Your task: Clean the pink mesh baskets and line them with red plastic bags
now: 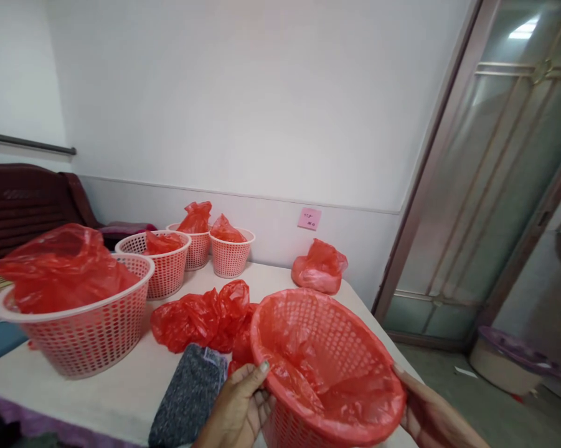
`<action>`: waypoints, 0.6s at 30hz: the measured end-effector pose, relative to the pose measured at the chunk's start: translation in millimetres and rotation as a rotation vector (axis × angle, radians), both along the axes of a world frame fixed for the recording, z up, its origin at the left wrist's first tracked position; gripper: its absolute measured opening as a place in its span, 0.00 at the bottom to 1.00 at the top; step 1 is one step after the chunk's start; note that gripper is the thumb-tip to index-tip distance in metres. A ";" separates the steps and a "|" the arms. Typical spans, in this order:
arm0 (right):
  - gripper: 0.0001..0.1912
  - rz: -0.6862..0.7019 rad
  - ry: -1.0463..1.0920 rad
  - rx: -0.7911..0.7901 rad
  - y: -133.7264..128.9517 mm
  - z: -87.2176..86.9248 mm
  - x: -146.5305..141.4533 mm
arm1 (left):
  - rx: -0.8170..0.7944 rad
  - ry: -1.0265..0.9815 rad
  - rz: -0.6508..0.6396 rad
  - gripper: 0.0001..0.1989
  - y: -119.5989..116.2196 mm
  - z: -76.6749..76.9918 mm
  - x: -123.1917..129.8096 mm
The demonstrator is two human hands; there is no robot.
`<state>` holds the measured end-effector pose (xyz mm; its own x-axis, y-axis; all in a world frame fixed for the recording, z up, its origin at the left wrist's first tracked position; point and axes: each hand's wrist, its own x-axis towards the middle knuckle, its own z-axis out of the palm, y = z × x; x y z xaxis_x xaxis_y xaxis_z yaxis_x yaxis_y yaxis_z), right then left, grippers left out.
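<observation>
A plastic basket (pixel 280 417) with a perforated wall stands tilted toward me at the front of the table. A red plastic bag lines it and is folded over its rim. My left hand (pixel 240 401) is closed on the near left of the rim, thumb on top. On the right side, my right hand (pixel 423 404) grips the same rim, its fingers partly hidden. Crumpled red plastic bags (pixel 193 320) lie just left of the basket. A folded dark grey cloth (pixel 184 392) rests beside my left hand.
Several pale pink baskets with red bags stand to the left, the largest (pixel 88 339) nearest me. A red bag bundle (pixel 320 267) sits at the table's (pixel 266 274) back right, below a pink note (pixel 309 218). A glass door (pixel 448 186) and a tub (pixel 504 364) are at right.
</observation>
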<state>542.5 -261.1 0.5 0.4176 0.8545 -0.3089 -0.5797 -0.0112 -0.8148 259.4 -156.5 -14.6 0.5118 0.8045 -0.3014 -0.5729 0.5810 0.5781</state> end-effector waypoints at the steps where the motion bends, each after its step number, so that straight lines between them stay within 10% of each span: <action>1: 0.15 -0.013 0.002 0.004 0.5 -1.9 -0.2 | -0.014 -0.017 0.014 0.04 -0.7 -1.0 -0.6; 8: 0.07 -0.180 -0.102 0.020 1.1 -16.8 9.3 | -0.091 -0.020 0.021 0.02 -4.7 -5.8 -4.2; 18: 0.06 -0.310 -0.203 0.025 -0.5 4.2 6.7 | -0.023 0.142 0.053 0.02 -8.2 6.4 -5.0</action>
